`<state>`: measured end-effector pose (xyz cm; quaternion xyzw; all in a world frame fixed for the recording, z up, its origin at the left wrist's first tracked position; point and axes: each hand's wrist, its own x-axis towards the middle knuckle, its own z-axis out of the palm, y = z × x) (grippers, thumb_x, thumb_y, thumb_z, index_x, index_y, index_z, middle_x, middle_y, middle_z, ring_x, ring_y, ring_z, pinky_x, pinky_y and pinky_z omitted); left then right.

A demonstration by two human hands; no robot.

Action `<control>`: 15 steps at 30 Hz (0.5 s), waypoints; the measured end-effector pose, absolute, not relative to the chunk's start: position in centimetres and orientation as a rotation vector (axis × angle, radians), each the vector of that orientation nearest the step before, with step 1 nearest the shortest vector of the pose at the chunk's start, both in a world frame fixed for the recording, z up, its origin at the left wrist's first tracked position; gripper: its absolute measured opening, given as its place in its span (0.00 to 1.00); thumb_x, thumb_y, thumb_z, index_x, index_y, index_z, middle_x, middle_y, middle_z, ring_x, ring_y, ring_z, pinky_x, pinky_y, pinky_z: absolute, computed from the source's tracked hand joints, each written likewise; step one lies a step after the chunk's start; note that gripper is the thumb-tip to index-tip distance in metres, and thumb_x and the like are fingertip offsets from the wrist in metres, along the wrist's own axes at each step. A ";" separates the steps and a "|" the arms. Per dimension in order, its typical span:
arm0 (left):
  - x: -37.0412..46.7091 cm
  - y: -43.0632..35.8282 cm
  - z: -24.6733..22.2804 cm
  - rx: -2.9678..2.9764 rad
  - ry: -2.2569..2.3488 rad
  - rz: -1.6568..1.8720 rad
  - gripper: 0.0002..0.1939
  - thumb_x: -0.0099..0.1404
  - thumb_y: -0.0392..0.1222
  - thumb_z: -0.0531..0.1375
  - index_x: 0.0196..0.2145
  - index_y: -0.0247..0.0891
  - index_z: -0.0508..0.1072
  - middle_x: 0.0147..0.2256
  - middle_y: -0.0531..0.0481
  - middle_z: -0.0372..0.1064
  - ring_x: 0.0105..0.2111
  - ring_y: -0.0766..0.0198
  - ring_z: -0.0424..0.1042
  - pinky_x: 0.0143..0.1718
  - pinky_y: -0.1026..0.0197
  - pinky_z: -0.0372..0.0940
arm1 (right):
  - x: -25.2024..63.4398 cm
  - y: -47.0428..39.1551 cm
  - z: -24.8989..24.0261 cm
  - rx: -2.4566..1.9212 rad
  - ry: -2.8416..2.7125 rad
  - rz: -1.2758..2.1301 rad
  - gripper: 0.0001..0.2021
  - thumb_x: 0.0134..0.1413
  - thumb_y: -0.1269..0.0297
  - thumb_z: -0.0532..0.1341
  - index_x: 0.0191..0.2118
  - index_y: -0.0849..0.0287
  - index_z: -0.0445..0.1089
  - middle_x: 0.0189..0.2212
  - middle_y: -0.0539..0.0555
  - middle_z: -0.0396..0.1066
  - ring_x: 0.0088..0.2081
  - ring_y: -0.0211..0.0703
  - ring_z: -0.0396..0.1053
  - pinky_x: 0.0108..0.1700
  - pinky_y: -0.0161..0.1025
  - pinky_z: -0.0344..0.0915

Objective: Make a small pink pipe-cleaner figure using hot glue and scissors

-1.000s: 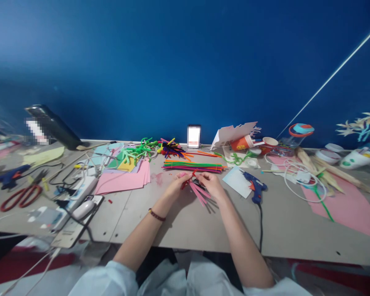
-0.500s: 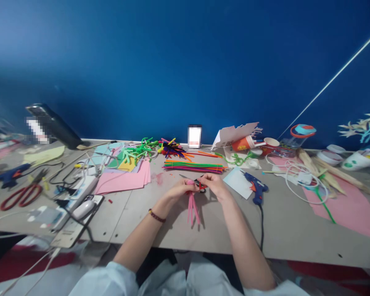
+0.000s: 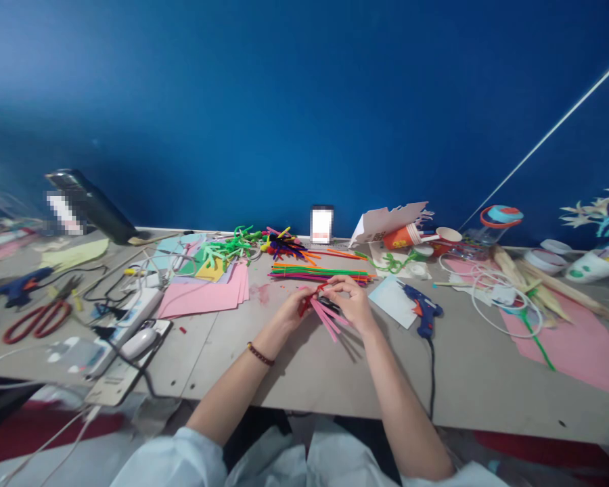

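Note:
Both my hands meet over the middle of the table. My left hand point(image 3: 293, 308) is closed around the top of a bunch of pink pipe cleaners point(image 3: 327, 320), whose free ends splay down and to the right. My right hand point(image 3: 351, 303) is closed, fingertips close to the left ones, on small scissors with red and black handles point(image 3: 321, 289). The fingers cover most of the scissors, so whether the blades are apart is hidden. Just beyond the hands lies a bundle of green, orange and purple pipe cleaners point(image 3: 314, 271).
A blue glue gun point(image 3: 426, 310) rests on pale blue paper point(image 3: 393, 302) to the right. On the left are pink paper sheets point(image 3: 197, 299), a power strip point(image 3: 126, 331) and red-handled scissors point(image 3: 39, 319). A phone point(image 3: 321, 225) stands against the blue wall.
The pink pipe cleaners have swung from hanging straight down to pointing down and right. The scissors have turned between my hands, their red handles now nearer my left fingers.

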<state>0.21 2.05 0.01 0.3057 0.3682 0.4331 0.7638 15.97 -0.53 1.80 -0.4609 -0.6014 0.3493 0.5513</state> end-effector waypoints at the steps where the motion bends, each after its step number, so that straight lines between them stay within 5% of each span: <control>1: 0.2 2.1 -0.1 0.642 0.774 0.940 0.07 0.47 0.39 0.66 0.22 0.34 0.73 0.21 0.51 0.67 0.21 0.70 0.63 0.21 0.66 0.54 | 16.0 -0.5 1.8 -1.108 -1.389 0.819 0.09 0.46 0.56 0.65 0.25 0.55 0.75 0.38 0.55 0.68 0.43 0.45 0.67 0.49 0.43 0.62; 15: 0.1 1.5 1.4 0.985 0.774 0.898 0.11 0.51 0.45 0.64 0.28 0.33 0.78 0.25 0.44 0.74 0.27 0.61 0.70 0.31 0.62 0.61 | 15.8 0.0 1.2 -1.114 -1.027 1.075 0.10 0.39 0.57 0.68 0.25 0.58 0.73 0.33 0.54 0.75 0.36 0.44 0.71 0.43 0.42 0.65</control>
